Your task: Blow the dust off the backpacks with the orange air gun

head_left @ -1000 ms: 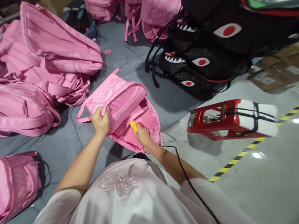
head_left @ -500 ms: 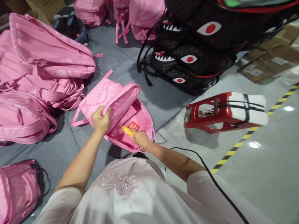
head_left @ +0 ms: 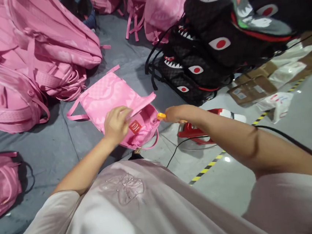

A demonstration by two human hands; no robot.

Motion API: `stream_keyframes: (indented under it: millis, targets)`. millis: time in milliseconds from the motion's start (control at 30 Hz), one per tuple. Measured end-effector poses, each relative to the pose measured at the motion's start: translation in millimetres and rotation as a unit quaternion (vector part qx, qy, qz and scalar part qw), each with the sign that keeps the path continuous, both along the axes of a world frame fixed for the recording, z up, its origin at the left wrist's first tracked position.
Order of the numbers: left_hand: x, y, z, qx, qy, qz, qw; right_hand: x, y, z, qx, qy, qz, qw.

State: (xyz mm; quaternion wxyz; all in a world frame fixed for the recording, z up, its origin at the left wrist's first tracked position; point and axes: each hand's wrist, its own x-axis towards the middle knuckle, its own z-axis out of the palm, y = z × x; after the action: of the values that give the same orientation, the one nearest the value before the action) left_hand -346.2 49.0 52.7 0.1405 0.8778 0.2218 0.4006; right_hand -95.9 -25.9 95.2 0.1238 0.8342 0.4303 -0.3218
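Pink backpack lies open beneath my curled left hand, whose hold I cannot tell, while my right hand clasps a yellow-orange tool beside the opening.

No text is legible, even on the red label inside the pink bag.

Label inside the backpack

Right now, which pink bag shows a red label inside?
The bag at the left hand: it gapes open, baring the red label. No other pink bag shows one.
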Motion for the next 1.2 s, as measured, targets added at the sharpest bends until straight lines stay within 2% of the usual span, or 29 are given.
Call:
stream_keyframes:
  millis: [67, 100, 167, 267, 300, 367, 467, 567, 667, 700, 767, 867, 933, 1067, 1200]
  targets:
    - [-2, -18, -0.2, 0.063, 0.040, -0.030, 0.997, 1, -5, 17.1, -0.117, 0.094, 0.012, 0.989]
    - [-2, -23, 0.2, 0.081, 0.049, -0.030, 0.995, 3, -7, 23.8, -0.139, 0.141, 0.020, 0.980]
    - [0, -21, 2.2, 0.090, 0.034, 0.023, 0.995, 11, -11, 31.8, -0.097, 0.199, 0.021, 0.975]
    - [6, 6, 8.1, 0.056, -0.029, 0.180, 0.982, 31, -19, 26.3, 0.021, 0.205, -0.008, 0.978]
    - [8, 17, 9.6, 0.040, -0.043, 0.219, 0.974, 37, -23, 19.4, 0.067, 0.185, -0.012, 0.980]
    - [13, 36, 10.6, 0.006, -0.059, 0.255, 0.965, 44, -32, -1.0, 0.151, 0.132, 0.010, 0.980]
    - [19, 45, 7.4, -0.045, -0.070, 0.282, 0.956, 38, -46, -41.5, 0.188, 0.024, 0.091, 0.978]
    - [23, 28, 4.9, -0.075, -0.069, 0.290, 0.952, 21, -52, -81.2, 0.164, -0.044, 0.201, 0.965]
    - [28, 2, 5.5, -0.053, -0.062, 0.263, 0.961, 4, -44, -109.5, 0.172, -0.023, 0.305, 0.936]
    - [30, -6, 5.5, -0.044, -0.062, 0.259, 0.963, 0, -39, -115.7, 0.182, -0.014, 0.317, 0.931]
    - [33, -17, 4.6, -0.033, -0.066, 0.263, 0.962, -5, -27, -123.3, 0.194, -0.011, 0.293, 0.936]
    - [32, -23, 0.6, -0.033, -0.077, 0.276, 0.957, -2, -18, -124.5, 0.197, -0.016, 0.219, 0.955]
    - [29, -24, -2.6, -0.040, -0.081, 0.285, 0.954, 8, -24, -120.0, 0.197, -0.012, 0.199, 0.960]
    - [24, -32, -7.3, -0.068, -0.080, 0.301, 0.948, 44, -63, -101.8, 0.153, 0.024, 0.173, 0.973]
    - [29, -41, -11.4, -0.071, -0.089, 0.279, 0.954, 81, -90, -76.5, 0.059, 0.148, 0.185, 0.970]
